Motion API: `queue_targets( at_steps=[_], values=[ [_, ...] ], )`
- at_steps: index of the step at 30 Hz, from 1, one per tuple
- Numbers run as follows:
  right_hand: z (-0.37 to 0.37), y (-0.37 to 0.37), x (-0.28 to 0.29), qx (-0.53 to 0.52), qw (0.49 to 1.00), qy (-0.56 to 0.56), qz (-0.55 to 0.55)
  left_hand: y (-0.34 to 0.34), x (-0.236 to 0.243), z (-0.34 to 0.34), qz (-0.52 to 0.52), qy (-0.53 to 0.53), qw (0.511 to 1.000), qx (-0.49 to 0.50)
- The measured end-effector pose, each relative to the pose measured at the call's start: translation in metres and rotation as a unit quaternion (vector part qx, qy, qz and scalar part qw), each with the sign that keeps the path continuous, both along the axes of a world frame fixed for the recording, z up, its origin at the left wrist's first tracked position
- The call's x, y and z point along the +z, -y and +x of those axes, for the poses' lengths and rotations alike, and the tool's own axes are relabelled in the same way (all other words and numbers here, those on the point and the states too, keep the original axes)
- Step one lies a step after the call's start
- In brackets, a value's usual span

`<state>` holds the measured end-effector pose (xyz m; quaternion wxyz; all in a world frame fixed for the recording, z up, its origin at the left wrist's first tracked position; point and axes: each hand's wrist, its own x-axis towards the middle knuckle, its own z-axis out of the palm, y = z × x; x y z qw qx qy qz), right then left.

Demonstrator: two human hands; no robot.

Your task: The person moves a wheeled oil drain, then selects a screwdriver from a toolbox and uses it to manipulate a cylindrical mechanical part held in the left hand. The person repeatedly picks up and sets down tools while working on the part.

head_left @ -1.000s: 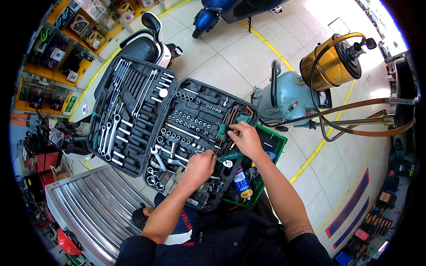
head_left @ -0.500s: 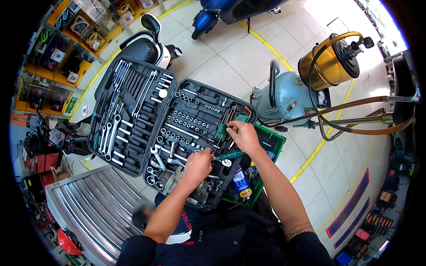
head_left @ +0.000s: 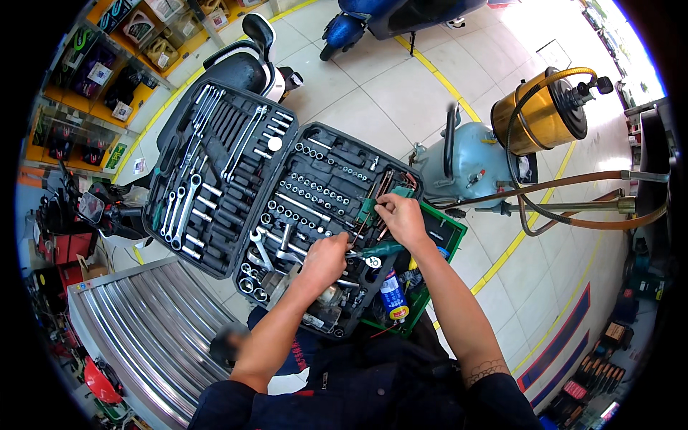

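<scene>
An open black case (head_left: 281, 172) holds wrenches (head_left: 185, 213), sockets (head_left: 321, 191) and, at its right, a green holder (head_left: 368, 208) with thin hex keys. My right hand (head_left: 400, 222) pinches at the green holder, fingers bent. My left hand (head_left: 326, 261) is curled low in the case, fingertips near the keys' lower ends; what it holds is too small to make out. A green-handled tool (head_left: 381, 249) and a ratchet head (head_left: 373, 263) lie between and below my hands.
A green crate (head_left: 453, 229) with a blue spray can (head_left: 393, 297) sits under the case's right side. Beyond are a blue-grey tank (head_left: 470, 163) with a yellow canister (head_left: 528, 115), two scooters (head_left: 254, 68), shelving (head_left: 120, 57) and, lower left, a ribbed metal cabinet top (head_left: 147, 322).
The whole view has shifted slightly. My left hand has moved a little up toward the hex keys; my right hand stays at the green holder.
</scene>
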<state>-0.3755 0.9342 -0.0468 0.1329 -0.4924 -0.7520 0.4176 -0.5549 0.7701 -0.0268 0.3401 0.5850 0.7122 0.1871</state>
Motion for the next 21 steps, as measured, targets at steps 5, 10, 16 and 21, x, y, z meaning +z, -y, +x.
queue_targets(
  at_steps=[5,10,16,21],
  values=[
    [-0.001,0.001,-0.002,0.002,1.000,0.013,0.003,0.002,-0.005,0.003,0.010,-0.012,1.000,-0.005],
    [0.001,0.006,-0.004,0.000,1.000,0.012,0.006,0.002,-0.006,0.004,0.018,-0.010,1.000,0.000],
    [0.001,0.005,-0.004,0.002,1.000,0.008,0.005,-0.002,-0.008,0.004,-0.012,-0.031,0.999,-0.019],
    [0.000,0.006,-0.001,0.005,1.000,0.023,0.006,-0.005,0.003,0.009,-0.049,-0.083,0.992,-0.078]
  ],
)
